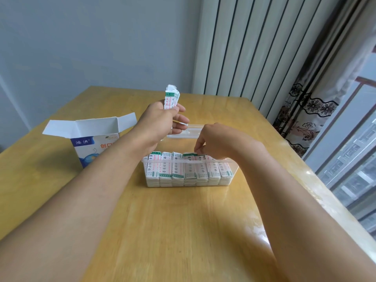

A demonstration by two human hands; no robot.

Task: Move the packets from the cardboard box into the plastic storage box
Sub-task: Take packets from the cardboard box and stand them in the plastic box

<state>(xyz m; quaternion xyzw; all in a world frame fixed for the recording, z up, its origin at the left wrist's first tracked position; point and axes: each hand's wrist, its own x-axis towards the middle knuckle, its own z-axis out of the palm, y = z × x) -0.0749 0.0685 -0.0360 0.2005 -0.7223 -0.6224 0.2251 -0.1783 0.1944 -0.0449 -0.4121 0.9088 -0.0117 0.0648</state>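
On cardboard box (92, 147): blue "鸿洪", orange "创口".

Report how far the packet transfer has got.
Mostly done: the clear plastic storage box holds packed rows of packets. In hand: the left hand grips a small bunch of packets; the right hand pinches one into the rows. Left: that bunch; the open cardboard box's contents aren't visible.

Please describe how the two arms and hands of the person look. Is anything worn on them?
Both forearms are bare up to the picture's edge: no sleeve shows. The left hand and the right hand wear no glove. No watch, bracelet or ring is visible on either wrist or on the fingers that show. No markings can be seen.
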